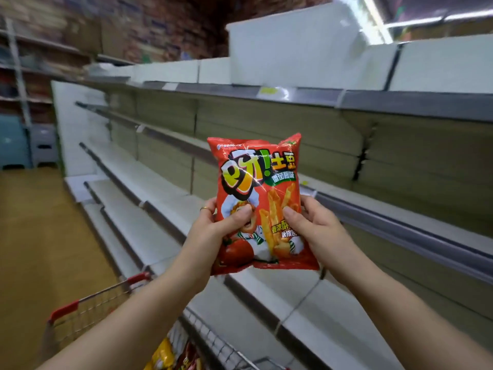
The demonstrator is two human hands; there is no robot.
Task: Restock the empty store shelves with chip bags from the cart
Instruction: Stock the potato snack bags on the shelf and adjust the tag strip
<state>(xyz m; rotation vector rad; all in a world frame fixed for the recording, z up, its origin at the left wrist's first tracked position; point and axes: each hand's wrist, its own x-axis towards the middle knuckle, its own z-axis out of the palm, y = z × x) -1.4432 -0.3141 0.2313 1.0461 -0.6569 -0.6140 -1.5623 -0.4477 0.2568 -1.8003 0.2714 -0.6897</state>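
Cart (88, 313) sits nearest, lower left: wire mesh basket, thin metal rim, red plastic corner caps. Spare bags (162, 353) show inside it at the bottom edge, one yellow and one red, in glossy film; the count is unclear.

Left hand (213, 231) grips the chip bag (261, 198) by its lower left side, thumb pressed on the front, fingers curled behind. A thin ring (205, 208) sits on one finger.

The bag is held upright in the air, in front of the shelves (149, 180), touching no shelf. It is red crinkled foil, puffed like a pillow, with a crimped top seal and printed fry sticks, a tomato and a cartoon chef.

Right hand (312, 228) mirrors the grip on the lower right side, thumb on the front.

Shelves run from the far left end to the right edge: flat, pale, matte boards, grey price rails (416, 105) along the front edges, beige back panels. Every tier in view is bare of stock.

Progress, judged: near the start. No bag is placed in view, this one is lifted but not yet set down, and the cart holds more.
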